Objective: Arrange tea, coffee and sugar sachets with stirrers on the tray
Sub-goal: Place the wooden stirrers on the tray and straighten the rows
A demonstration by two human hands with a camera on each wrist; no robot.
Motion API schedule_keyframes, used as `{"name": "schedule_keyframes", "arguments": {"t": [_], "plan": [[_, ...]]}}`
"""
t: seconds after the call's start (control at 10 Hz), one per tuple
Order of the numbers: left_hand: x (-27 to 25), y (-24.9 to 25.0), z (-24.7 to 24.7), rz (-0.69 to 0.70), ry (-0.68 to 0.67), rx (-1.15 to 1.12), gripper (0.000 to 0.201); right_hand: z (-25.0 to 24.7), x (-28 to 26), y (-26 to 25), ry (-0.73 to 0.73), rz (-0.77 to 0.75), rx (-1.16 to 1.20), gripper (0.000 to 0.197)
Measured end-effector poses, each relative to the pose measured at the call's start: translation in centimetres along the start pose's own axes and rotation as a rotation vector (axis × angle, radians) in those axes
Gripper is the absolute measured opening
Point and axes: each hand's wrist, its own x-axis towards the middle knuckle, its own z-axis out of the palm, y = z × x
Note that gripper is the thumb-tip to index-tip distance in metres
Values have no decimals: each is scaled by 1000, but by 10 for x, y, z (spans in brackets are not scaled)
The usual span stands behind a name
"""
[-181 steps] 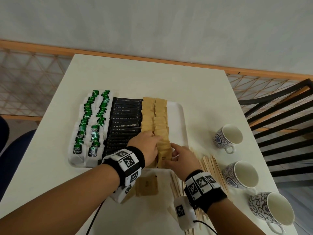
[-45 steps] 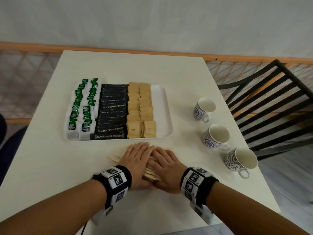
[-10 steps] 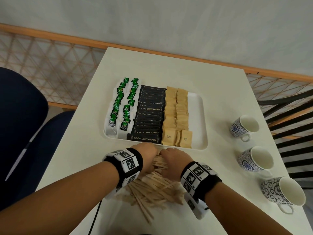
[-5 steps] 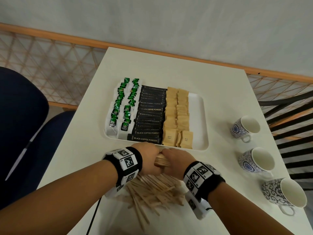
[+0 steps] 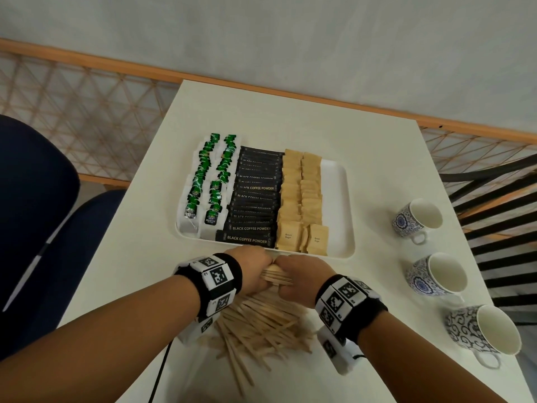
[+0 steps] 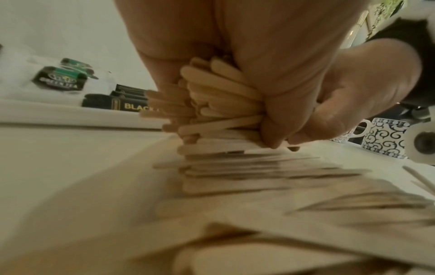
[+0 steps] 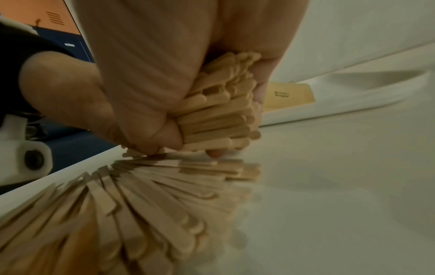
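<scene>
Both hands, left hand and right hand, curl fingers around one bundle of wooden stirrers just in front of the tray; loose stirrers fan out on the table further from it.

A bare strip of the tray lies right of the sugar sachets.

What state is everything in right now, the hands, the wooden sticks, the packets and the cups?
Left hand: grips the stirrer bundle.
Right hand: grips the same bundle.
Stirrer bundle: held between both hands, just above the table.
Loose stirrers: scattered in a heap on the table.
Tea bags: in two rows on the tray.
Coffee sachets: stacked in a row on the tray.
Sugar sachets: in two rows on the tray.
Tray: right strip bare.
Three cups: upright, empty.
</scene>
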Motion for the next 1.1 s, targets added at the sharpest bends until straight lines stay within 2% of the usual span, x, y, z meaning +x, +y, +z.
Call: {"name": "schedule_keyframes", "arguments": {"t": [0.2, 0.3, 0.4, 0.5, 0.6, 0.7, 0.8, 0.9, 1.0, 1.1], "plan": [[-10, 1, -9, 21, 64, -36, 34, -19, -1, -6, 83, -36, -102, 31], [-19, -8, -9, 34, 120, -161, 27, -38, -4, -10, 113, -49, -120, 31], [-31, -22, -6, 66, 204, -361, 15, -65, -11, -12, 93, -46, 74, 54], [-39, -29, -2, 62, 314, -609, 12, -83, -10, -21, 289, -64, 479, 50], [-43, -29, 4, 74, 410, -835, 32, -85, 4, -43, 465, -66, 379, 37], [-42, -29, 7, 16, 451, -920, 19, -82, 18, -70, 530, -152, 129, 45], [-45, -31, 7, -150, 515, -901, 44, -69, 28, -89, 607, -270, 48, 44], [-42, -29, 10, -267, 451, -857, 23, -48, 37, -97, 656, -357, -15, 30], [-37, -33, 10, -373, 402, -766, 22, -46, 44, -98, 641, -383, -27, 27], [-42, -43, 14, -237, 508, -722, 39, -50, 48, -102, 649, -394, -18, 30]]}}
